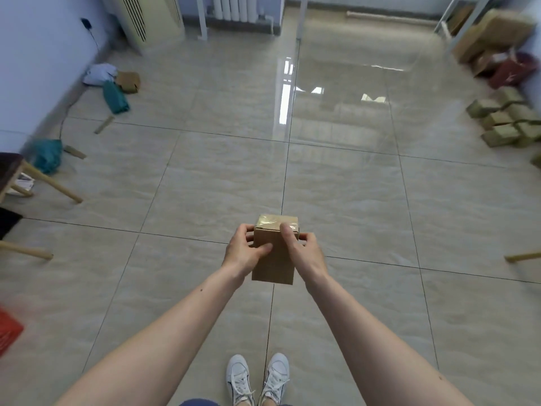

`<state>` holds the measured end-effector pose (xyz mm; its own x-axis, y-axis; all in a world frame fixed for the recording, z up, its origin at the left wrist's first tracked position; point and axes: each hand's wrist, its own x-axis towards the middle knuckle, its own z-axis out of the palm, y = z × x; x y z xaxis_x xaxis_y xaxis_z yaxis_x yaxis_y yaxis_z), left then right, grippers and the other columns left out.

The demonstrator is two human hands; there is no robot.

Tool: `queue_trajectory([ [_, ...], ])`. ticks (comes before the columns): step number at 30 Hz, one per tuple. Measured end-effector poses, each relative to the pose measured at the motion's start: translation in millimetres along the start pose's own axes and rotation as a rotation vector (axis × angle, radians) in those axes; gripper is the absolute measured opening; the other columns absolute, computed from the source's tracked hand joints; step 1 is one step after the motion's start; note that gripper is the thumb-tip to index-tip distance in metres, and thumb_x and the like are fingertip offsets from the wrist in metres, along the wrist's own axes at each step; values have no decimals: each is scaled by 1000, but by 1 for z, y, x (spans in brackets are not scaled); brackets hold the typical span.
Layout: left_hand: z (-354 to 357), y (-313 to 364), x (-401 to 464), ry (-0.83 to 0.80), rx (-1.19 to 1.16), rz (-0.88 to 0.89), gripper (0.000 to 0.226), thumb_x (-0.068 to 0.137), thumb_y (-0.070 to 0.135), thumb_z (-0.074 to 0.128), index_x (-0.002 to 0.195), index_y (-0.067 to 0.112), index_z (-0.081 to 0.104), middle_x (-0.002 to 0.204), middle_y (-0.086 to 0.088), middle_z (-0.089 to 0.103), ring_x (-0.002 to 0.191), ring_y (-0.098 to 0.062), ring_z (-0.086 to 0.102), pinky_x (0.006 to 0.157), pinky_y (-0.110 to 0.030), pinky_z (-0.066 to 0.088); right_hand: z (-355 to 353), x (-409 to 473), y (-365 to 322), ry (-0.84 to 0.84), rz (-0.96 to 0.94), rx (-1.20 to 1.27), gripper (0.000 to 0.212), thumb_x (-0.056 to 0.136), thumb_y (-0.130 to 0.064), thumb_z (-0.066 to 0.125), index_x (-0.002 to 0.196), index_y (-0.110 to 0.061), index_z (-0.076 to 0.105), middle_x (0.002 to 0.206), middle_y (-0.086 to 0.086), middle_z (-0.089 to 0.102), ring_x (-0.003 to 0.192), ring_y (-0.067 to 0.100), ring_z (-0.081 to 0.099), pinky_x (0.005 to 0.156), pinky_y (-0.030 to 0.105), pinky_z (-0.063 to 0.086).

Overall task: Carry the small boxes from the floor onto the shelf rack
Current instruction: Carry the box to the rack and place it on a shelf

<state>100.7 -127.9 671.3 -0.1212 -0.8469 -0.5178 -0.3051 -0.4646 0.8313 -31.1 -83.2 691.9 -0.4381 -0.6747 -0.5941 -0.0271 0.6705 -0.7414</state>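
While I watch, both hands, left (244, 251) and right (301, 249), clasp the small box (273, 259) upright, taped top facing away.

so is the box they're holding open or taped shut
Taped shut. The small box has its top flaps closed flat with shiny clear tape across them. The left hand and right hand grip its sides above the floor.
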Motion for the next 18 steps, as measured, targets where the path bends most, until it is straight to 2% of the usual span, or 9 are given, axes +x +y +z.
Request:
queue_trajectory([
  [3,-8,21,-11,-15,39,52,49,77,1,79,115,17,54,115,-7,67,104,-24,64,89,-35,53,-11,-12,-20,76,-24,-23,57,91,-63,50,115,-11,57,111,5,62,99,22,56,80,32,39],
  [6,-14,37,-19,-50,58,93,59,64,4,86,111,18,54,112,-7,70,106,-24,67,92,-41,55,-20,-20,-31,97,-68,-54,48,93,-53,54,113,-9,58,112,8,65,104,25,58,82,33,43],
  [8,-16,49,-24,-82,51,120,70,52,14,90,112,18,54,113,-7,70,103,-22,68,85,-38,57,-26,-24,-35,100,-82,-48,44,93,-47,58,113,-8,59,111,7,66,105,25,60,80,32,43],
  [10,-18,60,-28,-102,44,139,74,49,28,91,112,16,54,110,-5,69,97,-17,68,74,-28,54,-31,-30,-41,101,-104,-31,40,92,-42,61,113,-8,59,106,4,64,99,21,59,77,29,40],
  [12,-17,69,-27,-91,33,143,72,55,41,90,111,14,54,110,-5,67,99,-18,68,72,-28,53,-35,-34,-46,101,-126,-4,34,92,-38,63,110,-9,57,101,1,62,95,18,56,76,28,39],
  [14,-16,77,-23,-53,23,135,69,60,53,84,109,14,55,115,-9,67,103,-23,67,78,-37,57,-38,-38,-51,98,-153,18,29,90,-33,67,105,-12,56,96,-1,61,93,17,57,76,27,40],
  [16,-15,83,-22,-20,15,140,61,70,49,80,114,15,55,119,-9,65,104,-24,66,80,-41,58,-40,-40,-54,88,-167,37,28,87,-27,70,106,-12,55,98,-1,64,95,18,61,80,29,47],
  [18,-15,87,-21,-20,7,165,58,81,35,77,129,15,51,121,-8,61,103,-25,65,72,-38,57,-40,-42,-57,67,-176,67,37,83,-20,71,115,-12,54,111,4,67,103,20,64,89,34,53],
])
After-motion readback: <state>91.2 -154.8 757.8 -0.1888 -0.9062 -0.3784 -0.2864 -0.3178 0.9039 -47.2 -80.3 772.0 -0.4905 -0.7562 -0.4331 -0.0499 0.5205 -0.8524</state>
